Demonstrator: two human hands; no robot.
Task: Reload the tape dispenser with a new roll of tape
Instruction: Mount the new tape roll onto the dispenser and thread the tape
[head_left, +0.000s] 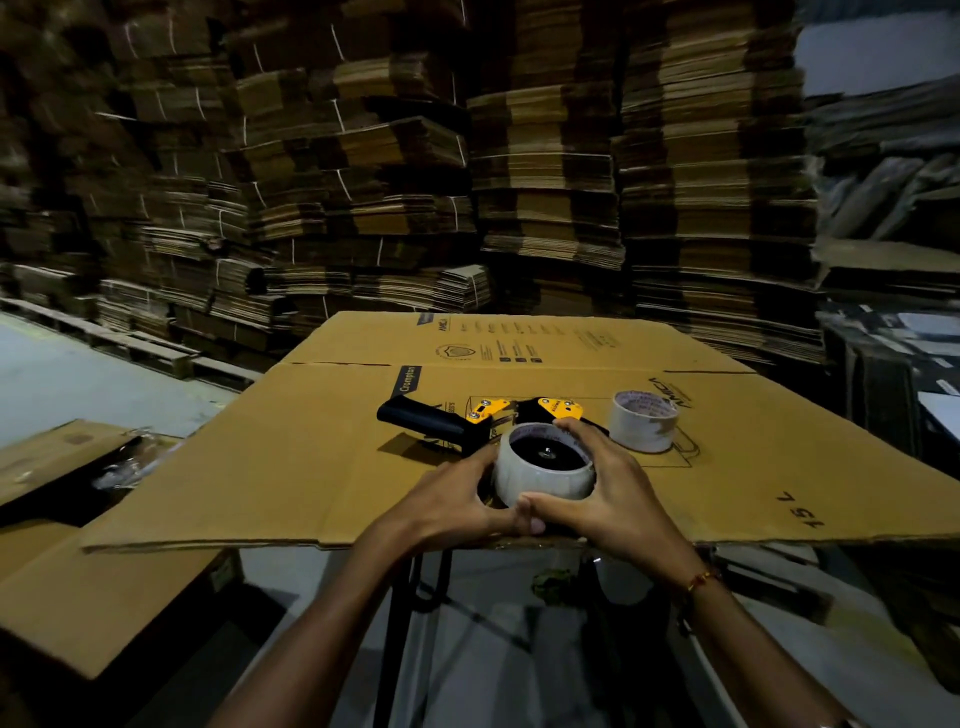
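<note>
On the dispenser (498, 421), both hands (524, 499) grip a tape roll (543, 480).

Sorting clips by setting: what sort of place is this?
Probably a packing warehouse: high stacks of flattened cartons behind, a flat carton as worktop, a tape dispenser on it.

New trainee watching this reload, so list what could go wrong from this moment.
1. Both the left hand and right hand grip the tape roll on the dispenser, and nothing holds its handle, so the dispenser may slide on the cardboard sheet.
2. The work sits near the sheet's front edge, which overhangs; pressing down could tip it.
3. The second roll stands close and could get knocked.
</note>
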